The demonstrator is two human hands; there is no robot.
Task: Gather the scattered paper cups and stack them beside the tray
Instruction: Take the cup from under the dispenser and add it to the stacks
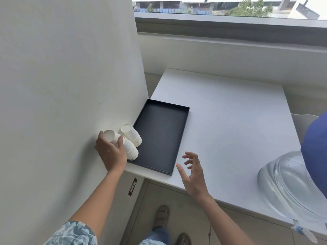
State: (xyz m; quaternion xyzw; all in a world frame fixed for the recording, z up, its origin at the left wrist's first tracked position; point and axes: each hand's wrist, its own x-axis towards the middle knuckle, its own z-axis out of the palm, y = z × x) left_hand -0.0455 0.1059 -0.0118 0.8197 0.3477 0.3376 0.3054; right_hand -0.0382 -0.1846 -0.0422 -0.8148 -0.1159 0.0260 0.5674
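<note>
Two upside-down stacks of white paper cups stand between the wall and the left rim of a black tray (160, 135). The farther stack (131, 134) stands free. My left hand (111, 152) grips the top of the nearer stack (130, 149), thumb on the wall side and fingers on the tray side. My right hand (192, 172) hovers open, fingers spread, over the white tabletop just right of the tray's near corner, holding nothing.
A white wall (70, 85) borders the table (230, 121) on the left. A large clear water bottle with a blue cap (290, 183) sits at the right edge. The window ledge (230, 50) runs behind. My feet show below the table's near edge.
</note>
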